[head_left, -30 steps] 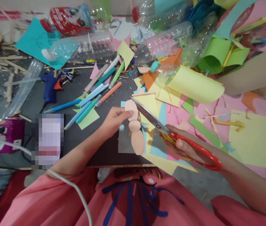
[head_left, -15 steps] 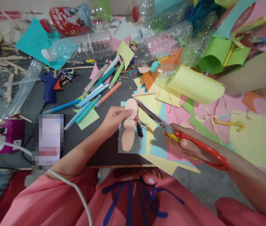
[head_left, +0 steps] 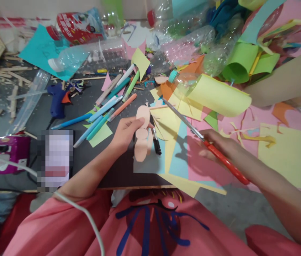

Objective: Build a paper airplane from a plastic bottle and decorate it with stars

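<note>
Pale peach, the paper cutout (head_left: 141, 133) of rounded sections sits near the centre of the view, its upper section pinched narrowly by the left hand (head_left: 129, 133). That forearm slants in from eight o'clock, thumb on top; the fingers beneath are mostly hidden. At about three o'clock from the cutout, the right hand (head_left: 216, 144) is closed around the red-handled scissors (head_left: 197, 132), its forearm coming from four o'clock. Their tips point between ten and eleven o'clock, well apart from the cutout; seen nearly edge-on, the blades may be parted or together, I cannot tell. Just beside the cutout, at four o'clock, a black pen (head_left: 156, 142) is partly covered at its upper end. Between eight and nine o'clock, the phone (head_left: 57, 156) is pixelated beyond reading.
</note>
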Demonstrator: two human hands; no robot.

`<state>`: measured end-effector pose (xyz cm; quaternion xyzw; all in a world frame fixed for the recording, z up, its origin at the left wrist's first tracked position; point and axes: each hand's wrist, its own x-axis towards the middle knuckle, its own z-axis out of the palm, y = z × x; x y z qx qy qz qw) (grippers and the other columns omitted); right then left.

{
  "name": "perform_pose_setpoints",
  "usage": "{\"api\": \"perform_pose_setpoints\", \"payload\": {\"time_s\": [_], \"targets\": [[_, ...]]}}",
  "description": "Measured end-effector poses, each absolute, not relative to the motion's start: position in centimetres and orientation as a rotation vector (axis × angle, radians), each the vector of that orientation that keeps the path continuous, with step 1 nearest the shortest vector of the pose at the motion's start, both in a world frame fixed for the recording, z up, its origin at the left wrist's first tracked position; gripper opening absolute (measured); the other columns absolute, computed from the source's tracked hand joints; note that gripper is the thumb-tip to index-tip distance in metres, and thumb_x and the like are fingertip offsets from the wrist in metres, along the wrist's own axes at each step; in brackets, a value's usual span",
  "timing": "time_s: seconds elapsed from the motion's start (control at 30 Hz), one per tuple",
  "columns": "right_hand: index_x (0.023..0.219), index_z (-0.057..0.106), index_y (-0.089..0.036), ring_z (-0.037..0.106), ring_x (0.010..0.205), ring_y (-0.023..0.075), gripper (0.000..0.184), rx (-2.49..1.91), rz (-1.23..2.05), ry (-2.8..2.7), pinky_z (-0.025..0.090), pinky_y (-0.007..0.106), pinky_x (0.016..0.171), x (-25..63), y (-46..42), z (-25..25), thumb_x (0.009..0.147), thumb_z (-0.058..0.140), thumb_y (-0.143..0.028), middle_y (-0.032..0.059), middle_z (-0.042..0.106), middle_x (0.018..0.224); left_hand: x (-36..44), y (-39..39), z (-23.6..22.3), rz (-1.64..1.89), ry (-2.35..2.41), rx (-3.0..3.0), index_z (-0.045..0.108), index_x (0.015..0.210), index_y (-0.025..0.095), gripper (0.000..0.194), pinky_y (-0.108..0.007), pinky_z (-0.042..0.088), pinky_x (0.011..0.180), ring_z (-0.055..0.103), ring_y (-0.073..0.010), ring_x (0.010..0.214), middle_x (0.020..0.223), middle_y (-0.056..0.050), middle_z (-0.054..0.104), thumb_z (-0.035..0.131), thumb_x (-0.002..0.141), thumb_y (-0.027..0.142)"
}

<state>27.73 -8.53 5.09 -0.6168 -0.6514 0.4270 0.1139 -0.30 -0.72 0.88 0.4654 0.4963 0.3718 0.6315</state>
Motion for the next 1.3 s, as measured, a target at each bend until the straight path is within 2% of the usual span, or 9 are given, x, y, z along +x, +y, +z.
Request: {"api": "perform_pose_setpoints", "payload": {"time_s": [0.13,0.3,0.47,0.67,0.8,0.93,1.03,1.2,1.3], "targets": [[0.101,0.053,-0.026,0.064,0.066,0.0306,0.027,-2.107,0.762,-2.149,0.04,0.035,0.056,29.0,-7.7,5.3,0.089,0.052,-0.05,0.0112,0.07,0.088,-0.6,0.0,0.5,1.062,1.259,1.079,0.073,0.069,0.019,0.037,-0.027,0.034,0.05,0.042,-0.0103,0.05,0.052,0.002,0.051,0.066,0.08,0.054],[0.109,0.059,-0.02,0.071,0.085,0.0361,0.031,-2.047,0.593,-2.274,0.052,0.044,0.071,31.7,-7.0,3.4,0.089,0.053,-0.043,0.0169,0.073,0.097,-0.8,0.9,0.2,1.186,1.247,1.075,0.067,0.078,0.022,0.029,-0.027,0.03,0.05,0.038,-0.0086,0.05,0.061,0.003,0.055,0.07,0.079,0.051],[0.124,0.062,-0.021,0.068,0.111,0.0342,0.037,-1.874,0.391,-2.347,0.055,0.048,0.091,33.8,-6.8,3.1,0.091,0.054,-0.033,0.0191,0.072,0.12,-0.6,0.9,0.6,1.208,1.204,1.032,0.059,0.083,0.023,0.021,-0.025,0.044,0.054,0.05,-0.0082,0.051,0.074,0.001,0.069,0.072,0.07,0.034],[0.107,0.067,-0.021,0.069,0.104,0.0304,0.026,-1.768,0.073,-2.092,0.053,0.047,0.097,30.6,-4.9,4.7,0.097,0.05,-0.038,0.0145,0.074,0.107,-0.5,0.7,0.3,1.257,1.2,0.973,0.058,0.11,0.024,0.047,-0.027,0.059,0.068,0.074,-0.0168,0.079,0.113,-0.004,0.075,0.077,0.068,0.031],[0.126,0.06,-0.018,0.054,0.131,0.0356,0.035,-1.833,-0.119,-2.106,0.041,0.055,0.113,28.3,-1.9,3.9,0.093,0.057,-0.029,0.0198,0.06,0.139,-0.6,0.7,-0.1,1.225,1.176,1.026,0.061,0.111,0.024,0.034,-0.034,0.062,0.087,0.075,-0.0217,0.099,0.118,-0.006,0.074,0.067,0.08,0.036],[0.143,0.047,-0.007,0.044,0.139,0.0402,0.065,-2.082,-0.187,-2.112,0.031,0.061,0.118,27.5,0.7,3.6,0.082,0.067,-0.016,0.0264,0.055,0.143,-0.5,0.6,-0.6,1.226,1.131,1.0,0.063,0.11,0.022,0.031,-0.037,0.055,0.107,0.071,-0.0227,0.114,0.126,-0.008,0.072,0.062,0.082,0.035],[0.138,0.054,-0.007,0.056,0.127,0.0374,0.061,-2.155,-0.161,-2.148,0.033,0.058,0.118,27.4,1.3,4.3,0.078,0.068,-0.011,0.0219,0.067,0.128,-0.5,0.7,-1.3,1.194,1.105,0.978,0.062,0.116,0.022,0.034,-0.037,0.046,0.116,0.062,-0.0239,0.131,0.142,-0.009,0.064,0.061,0.084,0.035],[0.131,0.059,-0.011,0.061,0.124,0.034,0.051,-1.98,-0.248,-2.162,0.033,0.057,0.119,27.5,-0.1,5.4,0.081,0.065,-0.012,0.0186,0.067,0.132,-1.4,0.8,-2.1,1.22,1.115,1.345,0.057,0.13,0.026,0.047,-0.039,0.028,0.127,0.037,-0.0246,0.152,0.153,-0.009,0.053,0.067,0.087,0.043],[0.132,0.057,-0.014,0.059,0.129,0.0307,0.047,-1.775,-0.246,-2.224,0.031,0.057,0.121,27.4,-1.2,4.9,0.085,0.06,-0.012,0.0167,0.066,0.137,-1.8,0.7,-1.7,1.08,1.178,1.698,0.065,0.122,0.024,0.034,-0.04,0.03,0.126,0.044,-0.027,0.147,0.147,-0.01,0.058,0.064,0.089,0.032]]}}
